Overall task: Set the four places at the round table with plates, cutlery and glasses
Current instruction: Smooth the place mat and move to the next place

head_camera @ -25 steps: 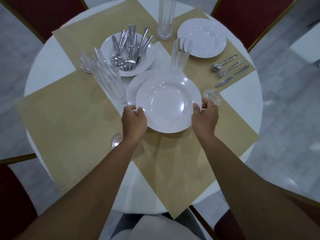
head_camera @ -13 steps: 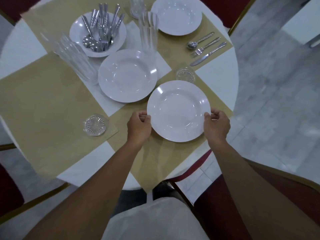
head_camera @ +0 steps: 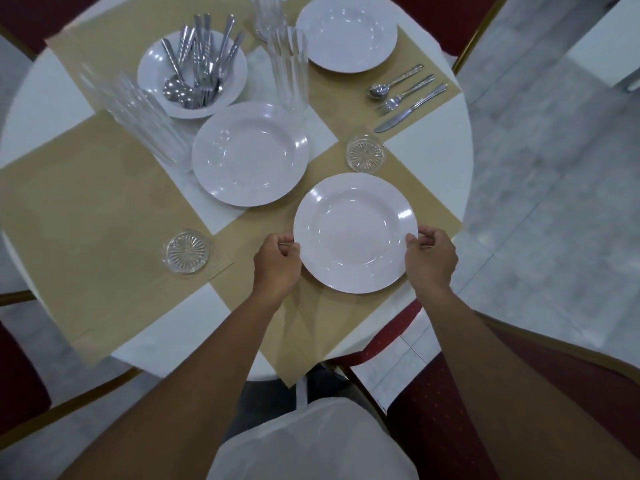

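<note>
A white plate (head_camera: 353,233) lies on the near-right tan placemat (head_camera: 311,317). My left hand (head_camera: 276,265) pinches its left rim and my right hand (head_camera: 431,259) pinches its right rim. Another white plate (head_camera: 250,153) sits at the table's centre. A third plate (head_camera: 346,32) rests at the far place with a spoon (head_camera: 394,81), fork (head_camera: 405,95) and knife (head_camera: 410,108) beside it. A white bowl (head_camera: 152,69) holds several pieces of cutlery (head_camera: 202,64). Tall clear glasses (head_camera: 138,119) stand left of the centre plate, and another (head_camera: 288,67) behind it.
Two small glass coasters lie flat, one (head_camera: 365,154) beyond the held plate and one (head_camera: 187,251) on the left placemat (head_camera: 76,209). Red chairs (head_camera: 519,393) ring the white round table (head_camera: 433,161). A glass (head_camera: 268,15) stands at the far edge.
Both hands lifted the top plate off the centre stack and carried it toward me and to the right, onto the near-right placemat. The view shifted with it.
</note>
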Action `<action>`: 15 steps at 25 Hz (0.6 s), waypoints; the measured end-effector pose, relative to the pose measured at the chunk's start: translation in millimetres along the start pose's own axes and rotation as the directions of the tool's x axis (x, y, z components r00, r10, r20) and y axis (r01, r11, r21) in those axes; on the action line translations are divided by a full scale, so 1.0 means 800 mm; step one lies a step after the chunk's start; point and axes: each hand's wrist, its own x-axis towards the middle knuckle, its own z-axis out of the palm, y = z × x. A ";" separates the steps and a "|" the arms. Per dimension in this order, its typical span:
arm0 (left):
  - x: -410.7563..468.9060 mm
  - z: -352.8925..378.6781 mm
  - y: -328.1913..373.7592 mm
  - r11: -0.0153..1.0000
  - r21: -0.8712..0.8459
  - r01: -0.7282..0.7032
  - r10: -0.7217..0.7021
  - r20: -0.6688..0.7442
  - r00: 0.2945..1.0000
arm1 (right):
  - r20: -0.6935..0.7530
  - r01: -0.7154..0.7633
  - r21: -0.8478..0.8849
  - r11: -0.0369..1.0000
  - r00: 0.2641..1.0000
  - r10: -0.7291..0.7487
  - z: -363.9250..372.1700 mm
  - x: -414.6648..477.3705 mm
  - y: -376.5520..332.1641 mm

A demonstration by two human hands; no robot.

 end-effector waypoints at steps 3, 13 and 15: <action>-0.001 -0.001 0.003 1.000 0.007 -0.002 0.002 0.018 1.000 | 0.002 -0.009 0.016 1.000 1.000 0.008 -0.002 0.000 -0.001; 0.009 -0.049 0.054 0.980 0.037 -0.195 0.197 -0.056 0.979 | -0.001 0.544 0.041 0.838 0.839 -0.544 0.029 -0.039 -0.058; 0.021 -0.061 0.064 0.977 0.040 -0.209 0.212 -0.071 0.975 | 0.060 0.604 0.047 0.795 0.793 -0.606 0.046 -0.046 -0.068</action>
